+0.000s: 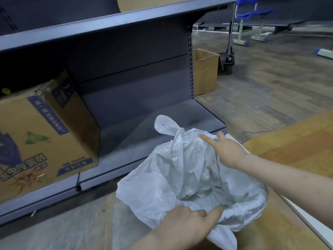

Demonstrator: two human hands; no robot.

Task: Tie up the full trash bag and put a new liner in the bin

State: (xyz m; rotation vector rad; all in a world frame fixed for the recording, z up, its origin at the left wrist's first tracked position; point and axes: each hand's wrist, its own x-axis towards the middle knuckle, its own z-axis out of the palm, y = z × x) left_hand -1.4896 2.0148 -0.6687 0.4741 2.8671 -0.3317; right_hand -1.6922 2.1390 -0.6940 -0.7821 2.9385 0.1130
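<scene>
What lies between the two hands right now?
In the head view, only the white trash bag lies between the left hand and the right hand: its crumpled plastic and open mouth fill the stretch.

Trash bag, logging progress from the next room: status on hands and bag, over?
Left hand grips near rim. Right hand open, index finger on far side. White trash bag untied, mouth open. Nothing in the way.

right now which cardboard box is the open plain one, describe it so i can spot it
Find the grey metal shelving unit and follow it to its right end. On the wood floor just behind that end stands the open plain cardboard box, unprinted, unlike the blue-printed carton on the bottom shelf.
</scene>
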